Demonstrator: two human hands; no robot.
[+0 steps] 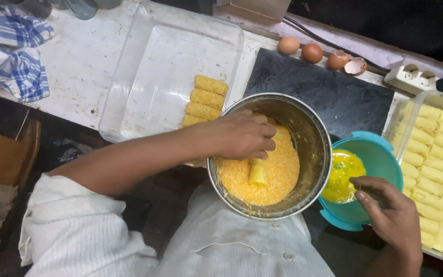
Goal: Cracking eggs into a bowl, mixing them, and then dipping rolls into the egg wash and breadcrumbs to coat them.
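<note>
The white, worn surface [85,66] carries a clear rectangular plastic tray [144,66] at eleven o'clock, with four breaded rolls [206,100] stacked in its near corner. At centre sits a round steel bowl [314,138] of orange breadcrumbs [283,172]. The left hand [239,136] reaches into it, fingers [267,146] curled narrowly over the top end of a pale yellow roll [258,172] lying in the crumbs. At four o'clock the right hand [393,215] rests its loosely bent fingers, holding nothing, on the rim of a teal plastic bowl [380,159] of beaten egg [342,177].
</note>
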